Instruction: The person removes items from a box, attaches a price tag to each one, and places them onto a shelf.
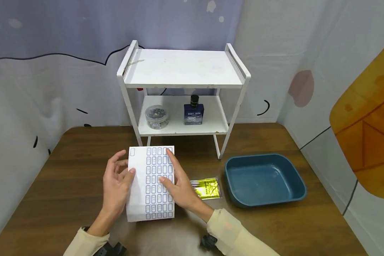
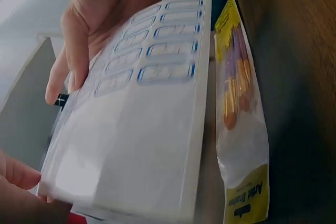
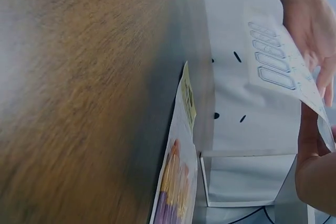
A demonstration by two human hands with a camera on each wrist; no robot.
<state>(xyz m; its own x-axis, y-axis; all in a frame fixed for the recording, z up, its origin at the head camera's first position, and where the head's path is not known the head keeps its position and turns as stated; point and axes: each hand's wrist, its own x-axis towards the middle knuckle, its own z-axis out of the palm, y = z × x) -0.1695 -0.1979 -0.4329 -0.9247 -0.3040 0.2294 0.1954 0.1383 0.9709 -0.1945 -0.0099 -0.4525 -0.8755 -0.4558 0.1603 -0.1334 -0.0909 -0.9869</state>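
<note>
A white sheet of stickers (image 1: pixel 137 192), with rows of blue-outlined rectangular labels mostly on its right side, is held above the table. My left hand (image 1: pixel 116 186) pinches its left edge, thumb at the front. The right hand (image 1: pixel 183 190) grips the right edge, thumb and index finger over the labels; some of its fingers are hidden behind. Below and to the right, a clear packet of artist brushes (image 1: pixel 208 188) with yellow printing lies on the table. In the left wrist view, purple and gold handles show through the packet (image 2: pixel 239 87).
A blue-green plastic basin (image 1: pixel 262 181) stands on the right of the wooden table (image 1: pixel 67 167). Behind is a white two-tier shelf (image 1: pixel 185 67); its lower tier bears a round clear tub (image 1: pixel 156 117) and a dark blue perfume bottle (image 1: pixel 193 113). Patterned cloth hangs around.
</note>
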